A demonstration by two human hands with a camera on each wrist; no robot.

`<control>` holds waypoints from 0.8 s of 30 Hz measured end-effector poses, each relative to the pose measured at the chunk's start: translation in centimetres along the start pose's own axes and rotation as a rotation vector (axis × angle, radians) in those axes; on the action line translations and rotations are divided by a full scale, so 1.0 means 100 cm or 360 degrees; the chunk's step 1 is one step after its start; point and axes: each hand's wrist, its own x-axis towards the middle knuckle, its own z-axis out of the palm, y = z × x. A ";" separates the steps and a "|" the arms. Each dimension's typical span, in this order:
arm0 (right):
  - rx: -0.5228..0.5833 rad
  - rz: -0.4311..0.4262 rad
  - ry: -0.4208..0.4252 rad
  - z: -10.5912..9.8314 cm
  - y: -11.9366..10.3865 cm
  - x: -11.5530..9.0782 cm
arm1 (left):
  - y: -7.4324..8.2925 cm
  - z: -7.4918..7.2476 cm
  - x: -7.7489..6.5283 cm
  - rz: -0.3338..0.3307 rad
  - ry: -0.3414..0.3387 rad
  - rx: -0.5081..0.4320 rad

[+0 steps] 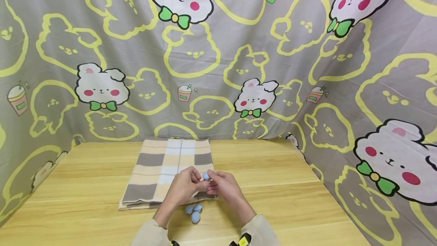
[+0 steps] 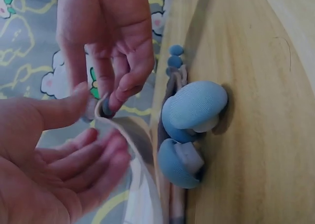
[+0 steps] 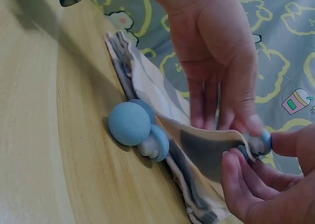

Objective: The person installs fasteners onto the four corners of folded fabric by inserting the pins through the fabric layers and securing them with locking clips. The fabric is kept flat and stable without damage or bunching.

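Grey curtains (image 1: 211, 82) printed with yellow outlines, white rabbits and green bows hang behind and beside a pale wooden bench (image 1: 280, 204). On the bench lies a folded checked cloth (image 1: 150, 174) in cream, white and grey, its layered edge facing the person. Part of that edge, toward its right end, is lifted off the bench between the two hands.

The right hand (image 1: 226, 186) pinches a small blue mushroom-shaped piece (image 1: 206, 176) between thumb and fingers, right at the raised edge of the cloth. The left hand (image 1: 182, 186) meets it from the other side: its thumb tip is beside the piece, its fingers partly behind the cloth (whether they grip the fabric I cannot tell).

Just in front of the cloth's near edge, three loose blue pieces (image 1: 195, 216) are clustered close together on the bench. They have ribbed, rounded caps and pale stems, and one lies on its side with its stem exposed. Farther along the cloth, the left wrist view shows two smaller-looking blue shapes (image 2: 175, 55), too small to make out fully. Light sleeves (image 1: 261, 232) cover the forearms, and a dark device with a yellow label (image 1: 244, 239) shows by the right one.
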 end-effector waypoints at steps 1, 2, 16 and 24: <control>-0.0002 0.0003 0.0004 0.000 -0.001 0.000 | 0.000 0.000 -0.001 0.0015 -0.0015 0.0038; -0.0008 0.0004 0.0004 0.000 -0.001 0.000 | 0.001 0.000 -0.002 0.0039 -0.0025 0.0078; -0.0045 0.0016 -0.0039 0.000 0.000 0.000 | -0.003 0.003 -0.001 0.0171 0.0060 0.0199; -0.0034 0.0014 -0.0071 -0.001 -0.002 0.000 | -0.007 -0.001 0.003 0.0166 0.0099 0.0213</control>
